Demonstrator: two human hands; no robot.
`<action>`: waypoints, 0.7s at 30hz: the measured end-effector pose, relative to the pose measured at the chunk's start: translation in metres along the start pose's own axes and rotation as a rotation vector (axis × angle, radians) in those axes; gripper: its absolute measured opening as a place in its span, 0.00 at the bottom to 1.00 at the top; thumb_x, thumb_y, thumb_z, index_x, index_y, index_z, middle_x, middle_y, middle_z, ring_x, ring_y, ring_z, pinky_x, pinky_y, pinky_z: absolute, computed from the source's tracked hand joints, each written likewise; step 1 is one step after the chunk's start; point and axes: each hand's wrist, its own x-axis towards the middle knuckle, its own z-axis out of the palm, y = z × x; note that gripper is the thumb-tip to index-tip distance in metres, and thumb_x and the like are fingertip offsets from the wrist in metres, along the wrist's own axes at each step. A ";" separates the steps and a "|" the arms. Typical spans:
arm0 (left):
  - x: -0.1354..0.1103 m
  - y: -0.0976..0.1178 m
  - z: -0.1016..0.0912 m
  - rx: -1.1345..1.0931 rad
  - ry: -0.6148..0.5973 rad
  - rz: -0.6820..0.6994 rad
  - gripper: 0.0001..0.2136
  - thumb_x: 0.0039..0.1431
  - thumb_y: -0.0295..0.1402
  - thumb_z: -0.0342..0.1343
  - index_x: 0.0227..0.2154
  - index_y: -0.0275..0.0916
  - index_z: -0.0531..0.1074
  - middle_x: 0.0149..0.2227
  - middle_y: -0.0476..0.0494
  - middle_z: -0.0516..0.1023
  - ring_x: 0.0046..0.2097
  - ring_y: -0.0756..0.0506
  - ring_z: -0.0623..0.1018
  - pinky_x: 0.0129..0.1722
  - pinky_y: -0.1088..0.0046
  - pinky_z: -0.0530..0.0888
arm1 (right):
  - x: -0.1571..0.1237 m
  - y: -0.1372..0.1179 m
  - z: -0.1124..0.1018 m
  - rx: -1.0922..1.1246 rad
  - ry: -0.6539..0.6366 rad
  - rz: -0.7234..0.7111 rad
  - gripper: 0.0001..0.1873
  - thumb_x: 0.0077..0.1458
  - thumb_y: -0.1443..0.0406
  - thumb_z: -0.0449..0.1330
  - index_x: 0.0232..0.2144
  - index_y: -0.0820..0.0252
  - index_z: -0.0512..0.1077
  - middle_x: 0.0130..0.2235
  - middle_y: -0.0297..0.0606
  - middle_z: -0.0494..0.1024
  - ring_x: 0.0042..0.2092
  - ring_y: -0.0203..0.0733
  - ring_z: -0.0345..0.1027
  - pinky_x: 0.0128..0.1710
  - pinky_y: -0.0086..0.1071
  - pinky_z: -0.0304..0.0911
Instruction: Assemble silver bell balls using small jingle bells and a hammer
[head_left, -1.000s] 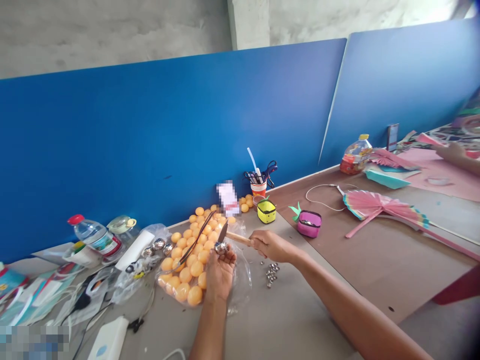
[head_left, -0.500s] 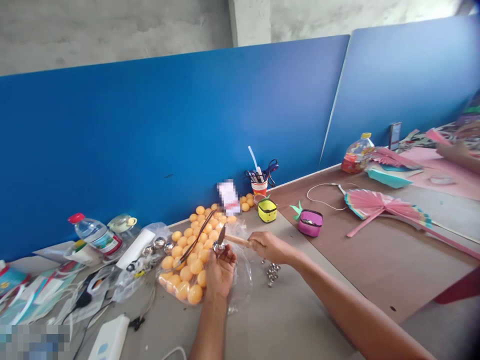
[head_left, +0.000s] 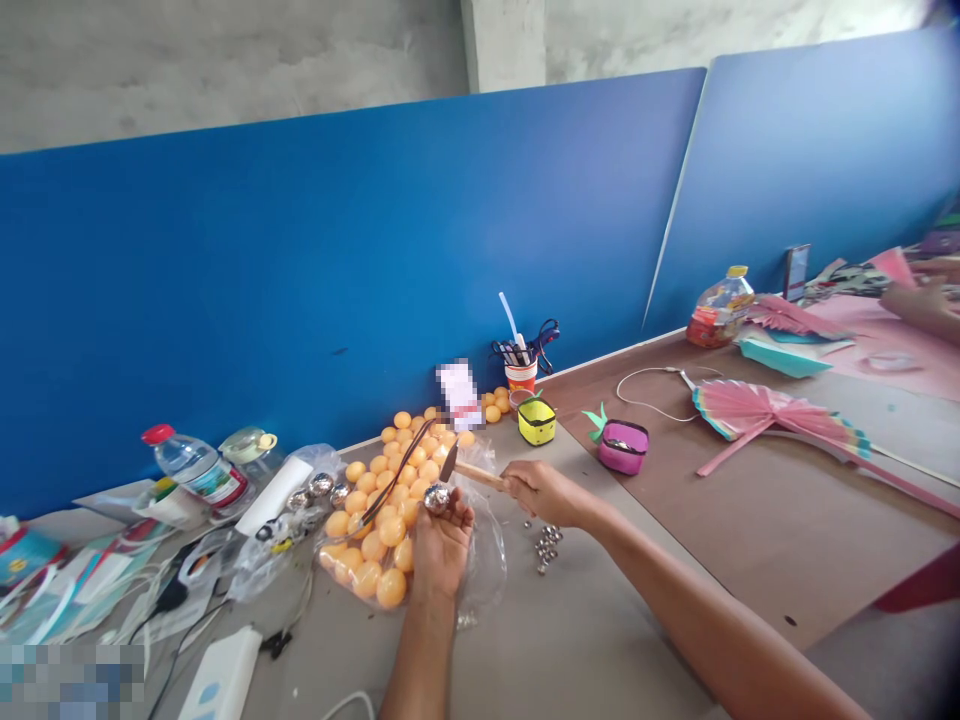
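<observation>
My left hand [head_left: 444, 545] is palm up, its fingers closed around a shiny silver ball [head_left: 436, 498]. My right hand [head_left: 541, 490] grips the wooden handle of a small hammer [head_left: 480, 476], whose dark metal head is just above the ball with a slight gap. Under and behind my left hand lies a clear plastic bag of orange balls [head_left: 367, 578]. Several small silver pieces [head_left: 547, 545] are scattered on the table below my right wrist. More silver balls [head_left: 321, 485] rest in clear plastic to the left.
A yellow basket [head_left: 536, 422] and a purple basket [head_left: 624, 447] stand right of the bag. Behind them is a cup of pens [head_left: 520, 376]. Bottles, cables and a white power strip [head_left: 221, 675] crowd the left. A pink fan [head_left: 772, 410] and another person's hand [head_left: 922, 300] are at right.
The hammer head has risen slightly off the silver ball, so more of the ball shows. My left hand stays almost in place. The view has shifted a little.
</observation>
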 end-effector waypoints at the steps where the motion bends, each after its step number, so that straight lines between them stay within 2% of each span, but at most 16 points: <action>1: 0.001 0.000 -0.001 -0.006 -0.012 0.002 0.13 0.65 0.33 0.52 0.25 0.37 0.74 0.30 0.40 0.81 0.27 0.49 0.77 0.31 0.70 0.78 | 0.000 0.001 0.000 -0.016 0.000 -0.018 0.12 0.61 0.68 0.49 0.24 0.58 0.63 0.23 0.32 0.66 0.27 0.35 0.59 0.29 0.29 0.54; 5: 0.003 -0.002 -0.003 -0.013 -0.053 0.008 0.10 0.62 0.30 0.56 0.24 0.37 0.73 0.28 0.43 0.79 0.24 0.51 0.73 0.29 0.74 0.75 | 0.002 0.002 0.003 -0.043 -0.002 -0.061 0.12 0.60 0.68 0.50 0.23 0.59 0.63 0.25 0.32 0.66 0.28 0.35 0.58 0.30 0.29 0.54; 10: 0.005 -0.003 -0.007 -0.029 -0.074 0.030 0.03 0.59 0.29 0.60 0.31 0.37 0.77 0.31 0.42 0.80 0.31 0.48 0.78 0.35 0.71 0.77 | 0.002 0.003 0.005 -0.015 0.017 -0.025 0.13 0.60 0.69 0.48 0.24 0.59 0.64 0.23 0.32 0.67 0.28 0.36 0.59 0.31 0.29 0.55; 15: 0.004 -0.003 -0.007 -0.034 -0.054 0.024 0.05 0.57 0.27 0.62 0.26 0.35 0.75 0.32 0.39 0.81 0.33 0.48 0.80 0.37 0.71 0.78 | 0.004 0.008 0.008 0.003 -0.044 0.073 0.11 0.59 0.69 0.50 0.24 0.59 0.66 0.22 0.31 0.67 0.25 0.34 0.58 0.27 0.28 0.54; 18: 0.002 -0.002 -0.005 -0.022 -0.075 0.017 0.06 0.58 0.31 0.63 0.29 0.35 0.76 0.35 0.37 0.82 0.29 0.49 0.78 0.32 0.72 0.78 | 0.003 0.007 0.006 0.093 -0.052 0.122 0.12 0.61 0.66 0.49 0.26 0.59 0.65 0.20 0.29 0.65 0.22 0.34 0.57 0.24 0.28 0.53; 21: 0.002 -0.002 -0.003 -0.005 -0.041 0.008 0.09 0.61 0.36 0.61 0.29 0.35 0.76 0.33 0.36 0.82 0.27 0.49 0.77 0.30 0.72 0.77 | 0.003 0.004 0.006 0.129 -0.027 0.120 0.13 0.63 0.64 0.48 0.27 0.58 0.65 0.20 0.29 0.65 0.22 0.34 0.57 0.25 0.28 0.54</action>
